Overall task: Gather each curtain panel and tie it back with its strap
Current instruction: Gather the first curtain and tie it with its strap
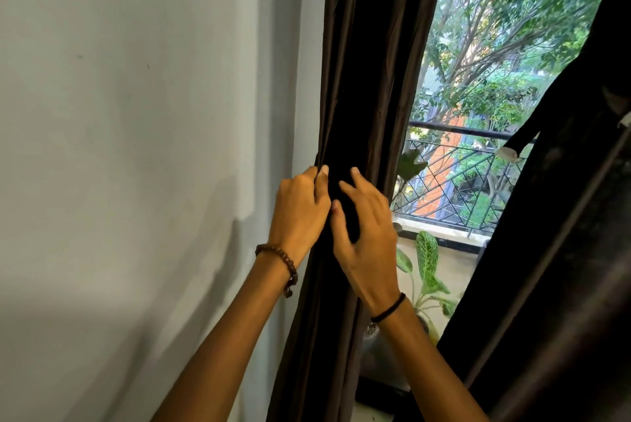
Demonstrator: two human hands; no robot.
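Both hands are up on the dark brown curtain panel (362, 80), right at its gathered middle. The left hand (300, 210) sits on the wall-side edge of the bunch, fingers curled and pinching a fold of the fabric, with the fingertips tucked into the pleats. A brown beaded bracelet (281, 266) rides its wrist. The right hand (367, 233) is just beside it, thumbs nearly touching, fingers loosely spread and arched over the front of the cloth; whether it grips anything underneath, I cannot tell. A thin black band (389, 310) circles that wrist.

The panel hangs in tall vertical pleats, bunched narrow against the pale grey wall (136, 114) on the left, and it falls on down past both forearms. No strap can be made out on it in this dark fabric.

To the right of the panel the window (478, 97) stands open to daylight: green trees, a black balcony railing (454, 182) with diagonal bars, and a variegated leafy plant (426, 261) just behind the right wrist. Further right, the second dark curtain panel (563, 251) slants across the frame from the top corner down toward the bottom, well apart from the hands.
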